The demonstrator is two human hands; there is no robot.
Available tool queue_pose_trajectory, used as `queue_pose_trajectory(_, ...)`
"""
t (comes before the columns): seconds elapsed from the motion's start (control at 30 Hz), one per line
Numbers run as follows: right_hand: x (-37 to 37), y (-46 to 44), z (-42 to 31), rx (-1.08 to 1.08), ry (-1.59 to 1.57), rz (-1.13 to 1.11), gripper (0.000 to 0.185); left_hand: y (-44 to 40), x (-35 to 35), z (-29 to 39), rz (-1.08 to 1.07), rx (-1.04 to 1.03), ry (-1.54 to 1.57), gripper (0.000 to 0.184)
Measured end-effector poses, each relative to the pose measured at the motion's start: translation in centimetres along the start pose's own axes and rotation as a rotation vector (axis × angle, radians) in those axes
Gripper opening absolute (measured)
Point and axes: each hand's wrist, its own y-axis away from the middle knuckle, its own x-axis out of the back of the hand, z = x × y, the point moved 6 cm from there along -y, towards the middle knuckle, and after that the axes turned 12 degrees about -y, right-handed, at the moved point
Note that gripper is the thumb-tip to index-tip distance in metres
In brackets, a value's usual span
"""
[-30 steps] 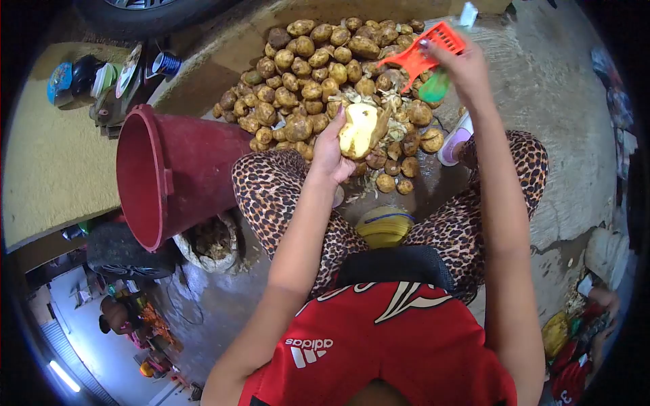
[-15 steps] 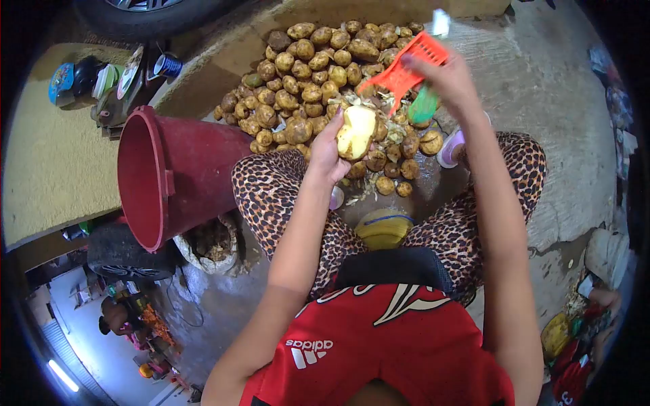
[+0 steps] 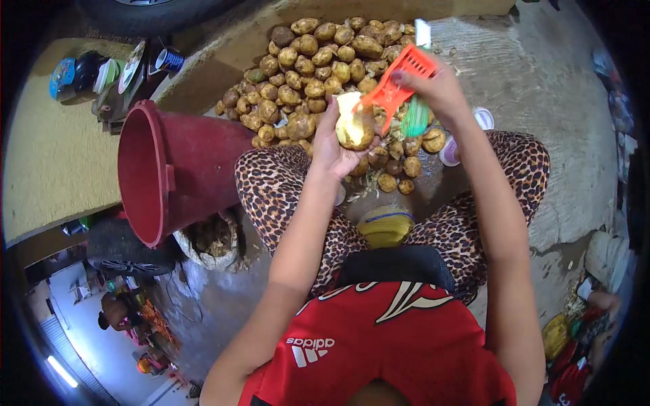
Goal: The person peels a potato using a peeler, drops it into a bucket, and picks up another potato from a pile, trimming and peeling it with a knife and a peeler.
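My left hand [image 3: 330, 152] is closed around a partly peeled potato [image 3: 355, 130]. Pale flesh shows on its upper part, and brown skin remains lower down. An orange peeler [image 3: 393, 88] is gripped in my right hand [image 3: 439, 89], its forked end at the potato's upper right edge. Whether the blade touches the flesh is unclear. Just below the peeler is a blurred green thing [image 3: 414, 118], and a white piece sticks up above it; I cannot tell what either is. Behind both hands lies a large heap of unpeeled potatoes [image 3: 298, 81].
A big dark red bucket [image 3: 203, 159] lies tilted at my left, beside a white sack [image 3: 227, 247]. Between my knees is a yellow container [image 3: 382, 229]. A low wall [image 3: 61, 155] runs along the left, with a tyre [image 3: 159, 17] at the top. Other people are farther back.
My right hand has come left and slightly down, bringing the peeler to the potato. In my left hand the potato has turned, showing more brown skin.
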Motion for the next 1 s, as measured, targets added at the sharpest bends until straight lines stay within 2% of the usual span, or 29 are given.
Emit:
queue_pose_trajectory(0.07,-2.3,0.9,0.6,-0.046,0.123,-0.138,0.026,0.1,-0.7,0.5,0.107,-0.019,-0.011,0.051)
queue_pose_trajectory(0.27,-3.0,1.1,1.5,0.099,0.242,-0.152,0.028,0.0,-0.8,0.5,0.121,-0.022,-0.033,0.049)
queue_pose_trajectory(0.37,-2.2,0.3,0.7,0.084,0.305,-0.176,0.029,-0.3,-1.1,0.9,0.098,0.005,-0.087,0.049)
queue_pose_trajectory(0.47,1.7,-1.1,-1.6,0.172,0.260,0.096,0.027,-0.1,-0.2,0.7,0.123,0.021,-0.118,0.046)
queue_pose_trajectory(0.57,6.3,-2.6,-3.1,0.300,0.054,0.180,0.023,0.3,0.6,0.1,0.121,0.013,-0.139,0.044)
queue_pose_trajectory(0.7,0.0,-0.3,-1.4,0.049,0.112,-0.021,0.020,0.1,-0.4,0.5,0.136,0.010,-0.117,0.042)
queue_pose_trajectory(0.8,-2.8,0.6,1.1,0.036,0.318,-0.222,0.029,0.4,-1.3,0.7,0.172,0.002,-0.109,0.042)
queue_pose_trajectory(0.83,-2.2,0.3,1.0,0.118,0.257,-0.125,0.023,0.5,-1.4,0.7,0.185,0.000,-0.116,0.042)
queue_pose_trajectory(0.93,3.1,-1.8,-1.1,0.204,0.234,0.167,0.024,0.1,0.4,0.4,0.160,0.018,-0.225,0.043)
queue_pose_trajectory(1.0,5.6,-2.3,-2.6,0.220,0.061,0.194,0.026,0.2,0.6,-0.2,0.103,0.032,-0.220,0.043)
